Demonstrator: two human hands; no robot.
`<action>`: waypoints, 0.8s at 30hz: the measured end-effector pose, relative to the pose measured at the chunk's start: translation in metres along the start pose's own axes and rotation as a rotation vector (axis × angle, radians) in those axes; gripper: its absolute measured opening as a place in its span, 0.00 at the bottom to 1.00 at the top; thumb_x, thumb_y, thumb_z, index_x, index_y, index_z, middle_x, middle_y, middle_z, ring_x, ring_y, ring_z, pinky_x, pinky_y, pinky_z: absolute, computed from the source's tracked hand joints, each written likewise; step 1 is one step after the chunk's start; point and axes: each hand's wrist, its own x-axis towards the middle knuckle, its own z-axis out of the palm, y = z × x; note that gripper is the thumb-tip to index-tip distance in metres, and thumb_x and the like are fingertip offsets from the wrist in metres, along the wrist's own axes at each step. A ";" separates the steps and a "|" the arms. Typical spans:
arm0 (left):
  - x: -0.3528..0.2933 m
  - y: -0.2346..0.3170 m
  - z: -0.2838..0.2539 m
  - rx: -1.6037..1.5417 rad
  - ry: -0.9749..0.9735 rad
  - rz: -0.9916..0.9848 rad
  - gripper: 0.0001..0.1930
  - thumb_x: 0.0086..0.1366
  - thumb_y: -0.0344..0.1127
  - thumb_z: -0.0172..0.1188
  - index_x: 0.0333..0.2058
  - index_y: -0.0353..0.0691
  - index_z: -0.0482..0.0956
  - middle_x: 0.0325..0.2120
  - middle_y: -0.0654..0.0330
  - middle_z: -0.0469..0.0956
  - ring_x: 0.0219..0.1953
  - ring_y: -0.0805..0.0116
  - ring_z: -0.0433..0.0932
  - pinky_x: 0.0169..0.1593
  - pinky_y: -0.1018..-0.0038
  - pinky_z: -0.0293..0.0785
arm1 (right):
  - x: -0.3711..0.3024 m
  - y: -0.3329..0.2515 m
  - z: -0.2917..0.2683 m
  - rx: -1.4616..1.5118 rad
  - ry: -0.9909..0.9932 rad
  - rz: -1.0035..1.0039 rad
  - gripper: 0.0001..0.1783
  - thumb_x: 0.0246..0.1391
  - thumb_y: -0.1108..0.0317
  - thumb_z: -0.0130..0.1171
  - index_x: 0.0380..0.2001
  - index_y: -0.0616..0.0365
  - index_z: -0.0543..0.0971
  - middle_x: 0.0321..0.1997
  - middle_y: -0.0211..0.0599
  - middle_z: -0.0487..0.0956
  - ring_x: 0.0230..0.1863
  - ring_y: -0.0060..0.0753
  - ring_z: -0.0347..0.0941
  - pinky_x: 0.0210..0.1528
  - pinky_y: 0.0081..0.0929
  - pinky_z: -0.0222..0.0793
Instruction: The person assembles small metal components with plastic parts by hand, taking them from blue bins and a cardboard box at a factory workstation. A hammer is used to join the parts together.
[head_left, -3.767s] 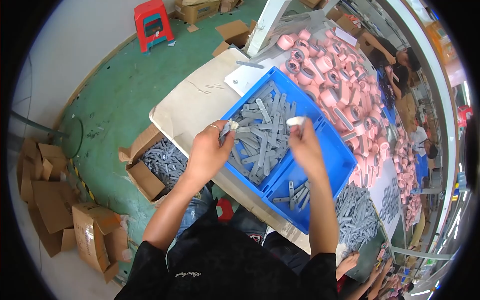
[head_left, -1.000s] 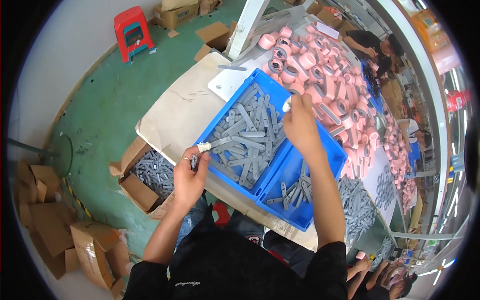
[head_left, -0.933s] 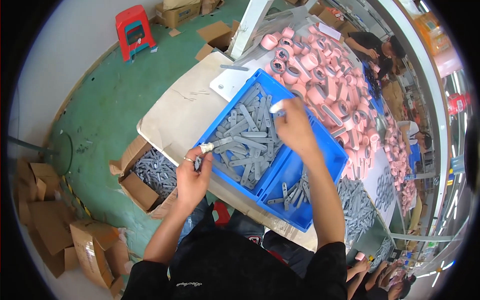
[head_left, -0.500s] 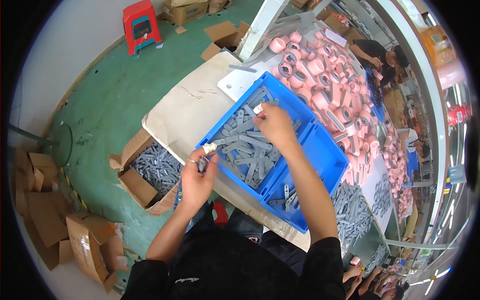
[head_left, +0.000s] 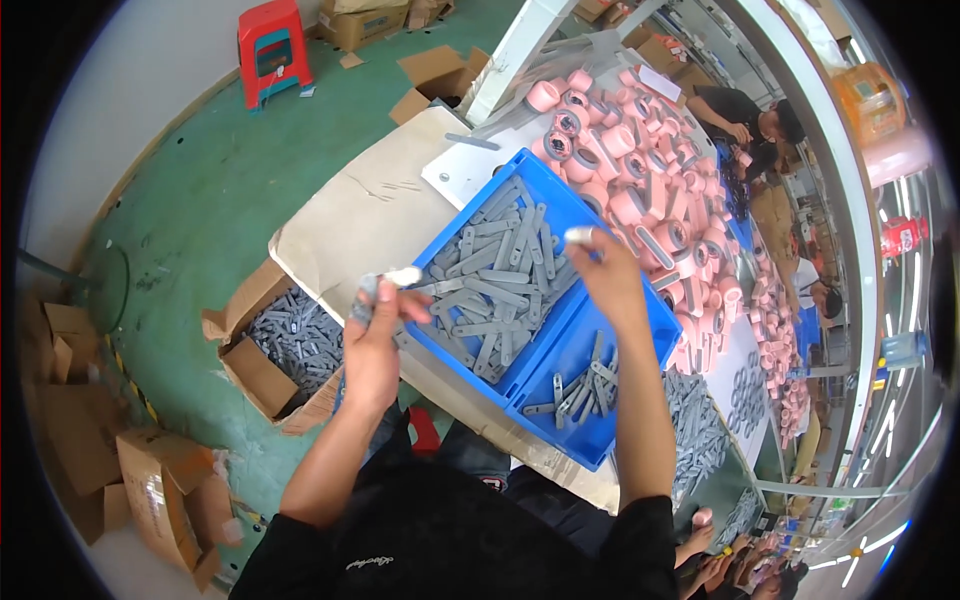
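Clock positions are read from the middle of the tray. At nine o'clock, the left hand [head_left: 372,345] has its grip closed on blurred grey pieces [head_left: 357,302]. At two, the right hand [head_left: 608,275] has bent fingers; whether its grip holds anything cannot be told. Flat grey plastic strips [head_left: 500,287] lie piled in the blue plastic two-compartment tray [head_left: 545,185], more at ten than at four. The tray sits on a beige desk [head_left: 345,215]. Beyond, towards one: heaped pink-and-grey plastic parts [head_left: 640,205].
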 end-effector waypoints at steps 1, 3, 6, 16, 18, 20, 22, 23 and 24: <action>-0.005 0.000 -0.002 -0.059 -0.034 0.003 0.18 0.75 0.46 0.46 0.34 0.37 0.74 0.28 0.60 0.78 0.32 0.72 0.73 0.40 0.72 0.69 | 0.013 0.001 -0.001 -0.062 0.084 -0.003 0.15 0.54 0.66 0.63 0.43 0.61 0.80 0.39 0.44 0.84 0.41 0.37 0.81 0.44 0.30 0.74; -0.018 0.011 -0.009 0.025 -0.055 -0.029 0.16 0.76 0.45 0.46 0.37 0.37 0.74 0.28 0.61 0.78 0.30 0.74 0.73 0.37 0.75 0.68 | 0.038 -0.004 0.015 -0.095 0.036 0.040 0.17 0.52 0.63 0.65 0.42 0.62 0.79 0.39 0.46 0.84 0.41 0.43 0.81 0.44 0.33 0.74; -0.027 -0.001 -0.015 0.268 -0.109 0.002 0.12 0.75 0.39 0.49 0.45 0.37 0.75 0.25 0.65 0.77 0.25 0.81 0.68 0.32 0.80 0.66 | 0.059 -0.002 0.043 -0.262 -0.070 0.168 0.23 0.46 0.57 0.70 0.37 0.65 0.78 0.37 0.49 0.83 0.41 0.51 0.80 0.45 0.40 0.74; -0.025 -0.009 -0.009 0.616 -0.134 -0.028 0.10 0.70 0.33 0.56 0.45 0.34 0.76 0.22 0.60 0.78 0.27 0.78 0.72 0.33 0.77 0.70 | 0.070 0.005 0.054 0.241 -0.036 0.369 0.23 0.41 0.71 0.69 0.43 0.69 0.78 0.34 0.37 0.82 0.38 0.34 0.77 0.42 0.29 0.71; -0.025 -0.010 -0.010 0.625 -0.119 -0.039 0.09 0.69 0.32 0.56 0.44 0.34 0.76 0.22 0.60 0.78 0.27 0.77 0.74 0.33 0.77 0.70 | 0.068 0.003 0.046 0.259 -0.108 0.383 0.22 0.42 0.69 0.69 0.43 0.65 0.79 0.38 0.37 0.81 0.41 0.34 0.76 0.43 0.30 0.69; -0.025 -0.016 -0.013 0.604 -0.147 0.039 0.12 0.71 0.38 0.55 0.44 0.34 0.76 0.21 0.62 0.77 0.26 0.78 0.71 0.34 0.77 0.69 | 0.061 -0.004 0.037 0.325 -0.174 0.391 0.17 0.46 0.65 0.68 0.41 0.57 0.80 0.37 0.29 0.79 0.35 0.25 0.71 0.36 0.24 0.63; -0.025 -0.016 -0.015 0.608 -0.142 0.047 0.11 0.71 0.36 0.54 0.44 0.34 0.76 0.21 0.61 0.77 0.27 0.77 0.73 0.35 0.76 0.70 | 0.063 0.001 0.031 0.413 -0.211 0.468 0.13 0.47 0.65 0.68 0.36 0.56 0.79 0.31 0.23 0.74 0.29 0.16 0.64 0.28 0.18 0.56; -0.025 -0.017 -0.014 0.604 -0.150 0.042 0.11 0.71 0.36 0.54 0.44 0.34 0.76 0.21 0.61 0.77 0.27 0.77 0.73 0.36 0.76 0.70 | 0.063 0.004 0.029 0.470 -0.180 0.478 0.11 0.48 0.67 0.68 0.33 0.54 0.77 0.27 0.19 0.69 0.25 0.11 0.56 0.23 0.16 0.49; -0.025 -0.016 -0.013 0.600 -0.158 0.037 0.10 0.71 0.35 0.54 0.44 0.33 0.75 0.21 0.61 0.77 0.28 0.76 0.74 0.36 0.76 0.70 | 0.062 0.008 0.025 0.468 -0.178 0.476 0.11 0.48 0.67 0.68 0.33 0.54 0.77 0.27 0.19 0.69 0.25 0.11 0.56 0.23 0.16 0.49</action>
